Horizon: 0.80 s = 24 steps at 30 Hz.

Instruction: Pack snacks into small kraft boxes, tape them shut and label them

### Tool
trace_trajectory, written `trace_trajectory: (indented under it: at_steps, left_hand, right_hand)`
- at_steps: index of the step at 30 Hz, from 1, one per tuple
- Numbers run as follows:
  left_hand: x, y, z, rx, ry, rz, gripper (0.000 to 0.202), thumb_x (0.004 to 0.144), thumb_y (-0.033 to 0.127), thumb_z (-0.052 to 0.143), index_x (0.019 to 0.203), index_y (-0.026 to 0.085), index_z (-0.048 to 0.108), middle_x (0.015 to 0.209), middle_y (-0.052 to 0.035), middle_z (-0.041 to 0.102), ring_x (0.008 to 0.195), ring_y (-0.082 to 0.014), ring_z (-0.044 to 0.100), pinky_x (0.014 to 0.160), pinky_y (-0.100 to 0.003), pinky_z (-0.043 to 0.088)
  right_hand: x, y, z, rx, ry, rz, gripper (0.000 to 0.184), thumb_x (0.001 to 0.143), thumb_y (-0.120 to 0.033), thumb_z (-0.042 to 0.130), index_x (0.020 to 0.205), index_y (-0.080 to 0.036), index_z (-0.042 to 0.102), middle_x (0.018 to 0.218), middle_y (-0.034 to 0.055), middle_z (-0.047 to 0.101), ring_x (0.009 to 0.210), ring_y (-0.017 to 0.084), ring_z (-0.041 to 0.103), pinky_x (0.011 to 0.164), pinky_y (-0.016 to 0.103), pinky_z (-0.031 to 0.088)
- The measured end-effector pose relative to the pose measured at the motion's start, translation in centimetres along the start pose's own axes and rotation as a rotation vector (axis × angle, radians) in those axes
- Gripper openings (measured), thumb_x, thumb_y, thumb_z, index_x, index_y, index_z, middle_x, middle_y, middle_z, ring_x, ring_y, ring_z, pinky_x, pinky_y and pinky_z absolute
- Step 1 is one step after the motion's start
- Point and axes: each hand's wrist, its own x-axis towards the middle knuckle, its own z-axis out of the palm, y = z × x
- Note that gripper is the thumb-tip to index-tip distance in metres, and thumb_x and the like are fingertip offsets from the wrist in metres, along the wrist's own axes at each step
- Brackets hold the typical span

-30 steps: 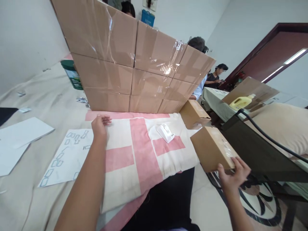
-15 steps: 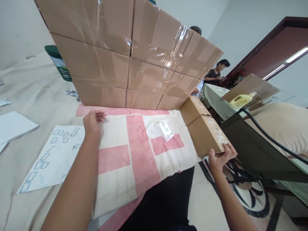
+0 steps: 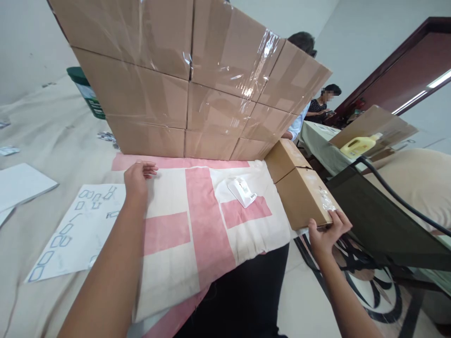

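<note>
A folded pink-and-white checked cloth (image 3: pixel 169 277) lies before me, with a small white plastic device (image 3: pixel 242 191) on its right half. My left hand (image 3: pixel 138 178) is at the cloth's left side, fingers loosely stretched and holding nothing. My right hand (image 3: pixel 330 234) grips the near lower end of a cardboard box (image 3: pixel 299 197), thumb on one side and fingers on the other. Behind that box, touching it, stands a second cardboard box (image 3: pixel 286 157). A tall wall of taped cardboard boxes (image 3: pixel 211 108) rises along the cloth's far edge.
On the left lie a sheet with blue drawn shapes (image 3: pixel 70 230) and white paper (image 3: pixel 24 185). A green-lidded bucket (image 3: pixel 86 91) stands behind. To the right are a dark folding chair (image 3: pixel 373 211), a yellow bottle (image 3: pixel 360 145) and people beyond the boxes.
The view has shifted slightly. Behind the box wall, a person's head and blue sleeve show more than before. Both my hands keep their places, the right one still on the box.
</note>
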Motion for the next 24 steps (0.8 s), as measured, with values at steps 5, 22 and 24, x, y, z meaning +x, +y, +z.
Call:
trace_trajectory:
  at_steps: [5,22,24]
  left_hand:
    - [0.0,-0.2,0.0,0.012,-0.007,0.009,0.037,0.091,0.035,0.041,0.075,0.013,0.067,0.067,-0.0047,0.068,0.056,-0.0136,0.057,0.056,-0.026,0.039]
    - [-0.3,0.4,0.5,-0.045,-0.024,0.057,0.027,0.078,0.039,0.051,0.071,0.018,0.067,0.071,-0.0054,0.069,0.059,-0.0144,0.058,0.055,-0.025,0.039]
    - [-0.4,1.1,0.6,-0.085,-0.006,0.075,0.026,0.078,0.040,0.054,0.069,0.018,0.065,0.070,-0.0049,0.068,0.060,-0.0142,0.058,0.056,-0.026,0.041]
  right_hand:
    - [0.5,0.9,1.0,0.011,0.011,0.035,0.059,0.071,-0.041,0.069,0.122,-0.017,0.052,0.129,0.0180,0.045,0.124,0.038,0.044,0.105,0.063,0.036]
    - [5.0,5.0,6.0,0.121,-0.034,0.009,0.069,0.061,-0.056,0.078,0.116,-0.019,0.061,0.122,0.0274,0.052,0.121,0.052,0.050,0.097,0.069,0.037]
    - [5.3,3.7,5.7,0.089,-0.028,0.066,0.072,0.060,-0.060,0.080,0.118,-0.020,0.066,0.129,0.0312,0.050,0.127,0.059,0.044,0.100,0.077,0.029]
